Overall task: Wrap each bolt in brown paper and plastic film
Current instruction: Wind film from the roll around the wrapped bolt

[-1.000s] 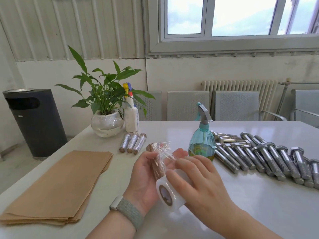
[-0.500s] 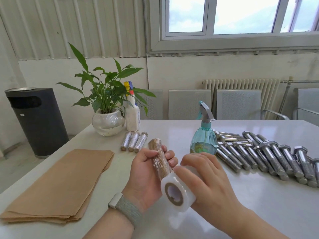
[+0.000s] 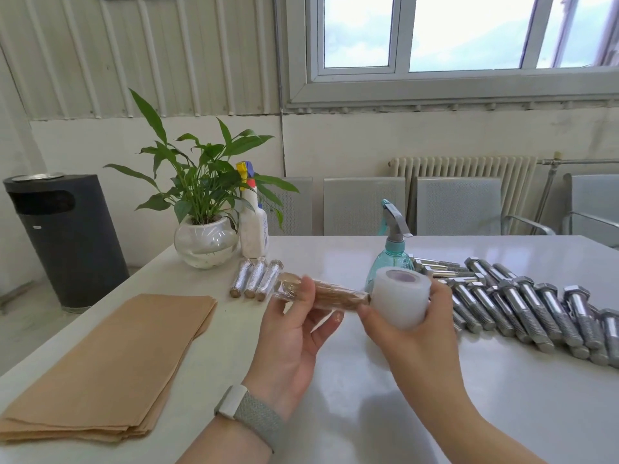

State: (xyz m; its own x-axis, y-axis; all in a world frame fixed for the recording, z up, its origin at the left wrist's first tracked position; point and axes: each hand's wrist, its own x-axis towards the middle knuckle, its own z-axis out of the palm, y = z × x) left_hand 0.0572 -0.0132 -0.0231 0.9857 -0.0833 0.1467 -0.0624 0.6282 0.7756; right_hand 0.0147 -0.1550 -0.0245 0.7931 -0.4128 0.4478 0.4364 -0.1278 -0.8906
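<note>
The paper-wrapped bolt (image 3: 330,295) has swung from upright to level above the tabletop (image 3: 435,396); my left hand (image 3: 294,336) pinches it, my right hand (image 3: 412,329) grips the film roll (image 3: 400,301) at its end.

The paper-wrapped bolt (image 3: 331,296) is motion-blurred, its middle hidden behind the left hand's fingers (image 3: 306,293); the bare bolts (image 3: 522,306) run past the right edge.

A potted green plant (image 3: 197,182) in a round glass bowl (image 3: 205,242) stands at the far left of the white bench (image 3: 502,396). Just right of it is a white spray bottle (image 3: 253,229) with a yellow and blue trigger. A teal spray bottle (image 3: 390,259) stands mid-bench. A dark bin (image 3: 65,239) sits on the floor; grey chairs (image 3: 455,205) and a radiator (image 3: 462,167) line the wall under a window (image 3: 435,31).
</note>
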